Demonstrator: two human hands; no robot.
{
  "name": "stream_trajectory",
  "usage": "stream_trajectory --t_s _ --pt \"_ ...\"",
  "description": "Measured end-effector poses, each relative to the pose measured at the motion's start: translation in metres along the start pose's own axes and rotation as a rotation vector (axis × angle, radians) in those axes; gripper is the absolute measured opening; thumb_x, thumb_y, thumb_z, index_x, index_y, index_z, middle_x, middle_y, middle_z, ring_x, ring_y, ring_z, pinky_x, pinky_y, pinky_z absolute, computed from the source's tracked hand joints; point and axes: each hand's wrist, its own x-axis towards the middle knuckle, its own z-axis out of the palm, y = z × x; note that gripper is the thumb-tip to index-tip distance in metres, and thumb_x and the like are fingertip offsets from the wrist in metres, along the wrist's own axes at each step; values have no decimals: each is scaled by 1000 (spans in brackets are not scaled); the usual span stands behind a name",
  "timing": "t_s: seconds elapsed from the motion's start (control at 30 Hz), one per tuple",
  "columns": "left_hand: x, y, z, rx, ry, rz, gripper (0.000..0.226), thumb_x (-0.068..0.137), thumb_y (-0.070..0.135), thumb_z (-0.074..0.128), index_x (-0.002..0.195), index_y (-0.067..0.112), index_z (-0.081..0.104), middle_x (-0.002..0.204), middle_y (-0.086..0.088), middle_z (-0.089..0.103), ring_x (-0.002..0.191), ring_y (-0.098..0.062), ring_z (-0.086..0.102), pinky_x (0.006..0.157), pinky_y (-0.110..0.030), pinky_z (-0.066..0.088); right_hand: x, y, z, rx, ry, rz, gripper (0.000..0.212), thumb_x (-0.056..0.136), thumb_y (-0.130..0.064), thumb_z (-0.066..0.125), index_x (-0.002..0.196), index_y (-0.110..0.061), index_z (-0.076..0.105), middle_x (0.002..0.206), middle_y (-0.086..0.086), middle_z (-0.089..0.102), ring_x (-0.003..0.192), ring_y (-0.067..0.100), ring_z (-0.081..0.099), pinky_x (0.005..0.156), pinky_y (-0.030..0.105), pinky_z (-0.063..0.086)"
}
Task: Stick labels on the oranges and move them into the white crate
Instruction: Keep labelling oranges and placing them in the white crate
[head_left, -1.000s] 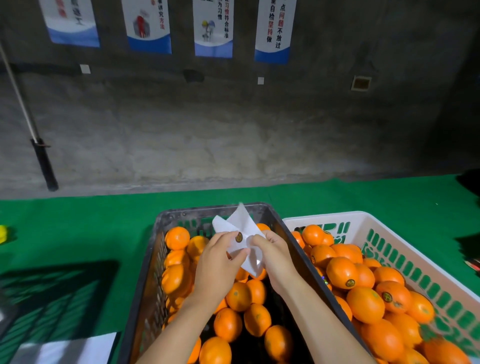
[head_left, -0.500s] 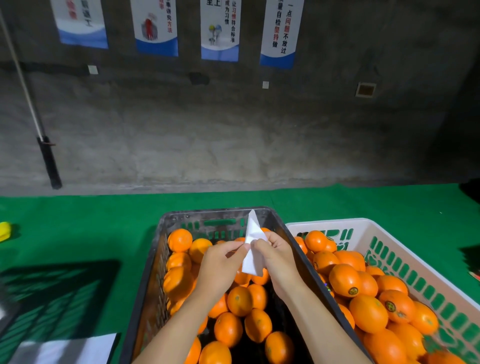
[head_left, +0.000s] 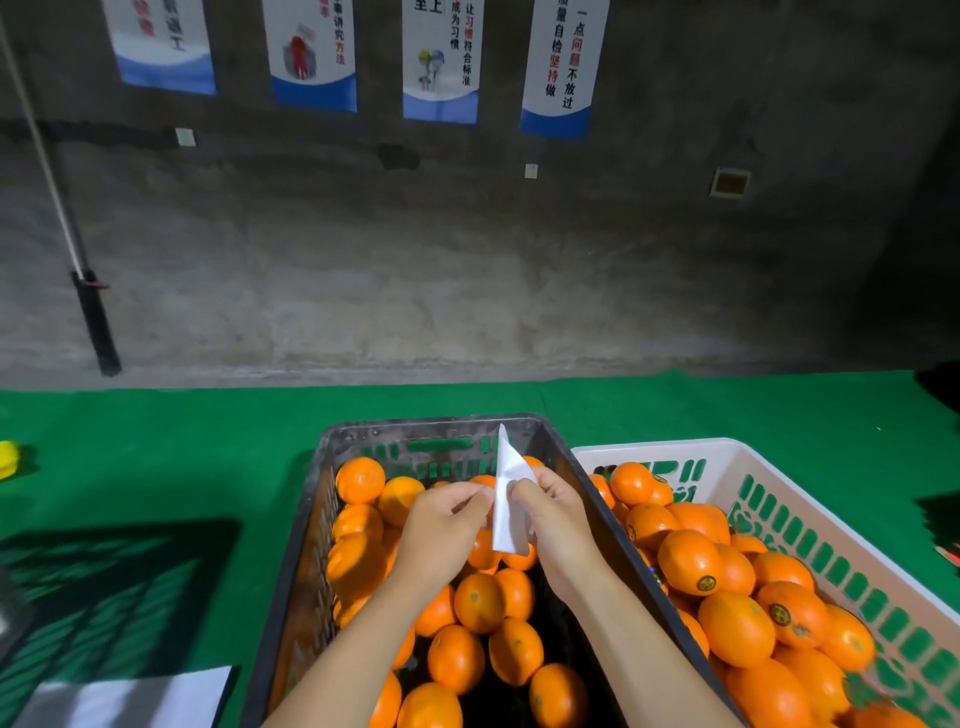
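Green cloth (head_left: 156, 457) carries the black crate (head_left: 431, 427) of oranges (head_left: 480, 603), w/ the white crate (head_left: 649, 448) of labelled oranges (head_left: 688, 564) just beside it on the right. Over the black crate, left hand (head_left: 441, 525) & right hand (head_left: 556, 519) both pinch the white label sheet (head_left: 506, 514) between them. Its long axis is nearly upright, sharp tip pointing up.

Folded label sheet (head_left: 505, 525) upright above oranges (head_left: 478, 603).

We see orange oranges (head_left: 478, 595), black crate (head_left: 310, 525), white crate (head_left: 727, 451) with slotted walls showing green, white label sheet (head_left: 506, 517), green tabletop (head_left: 182, 457), grey wall (head_left: 467, 260).
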Motion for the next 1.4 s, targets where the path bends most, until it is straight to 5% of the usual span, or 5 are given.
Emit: stream_trajectory --t_s 0.47,0.63,0.8,1.2,1.4 --pt "4 -14 -3 143 155 37 18 103 30 44 94 35 59 88 11 63 85 -12 60 72 -35 50 8 8 1 5 121 111 35 94 -18 57 126 -30 49 100 -12 55 88 9 55 55 16 44" --pt "5 -14 -9 469 246 197 26 106 30 35 118 24 57 118 12 57 116 -14 48 100 -36 37 -2 4 5 -226 -201 194 35 84 -31 63 119 -31 59 108 -1 66 95 15 64 68 27 51" --pt "1 -16 -13 670 88 152 11 106 31 30 97 25 33 64 5 51 52 -15 47 46 -30 31 -8 -5 11 -127 -365 124 42 78 -19 68 117 -35 63 101 3 75 90 21 73 71 32 57" --pt "3 -19 -16 741 30 174 25 105 42 28 103 23 44 65 3 51 54 -17 51 46 -35 37 -1 3 4 -26 -88 34 8 90 -29 71 91 -28 79 90 -8 77 82 10 72 62 20 54" --pt "10 -14 -28 293 551 -199 66 100 61 21 87 13 63 82 -7 64 86 -35 61 73 -34 41 8 32 -8 -230 175 13 29 90 -34 68 85 -6 73 79 12 67 73 14 60 66 32 51"
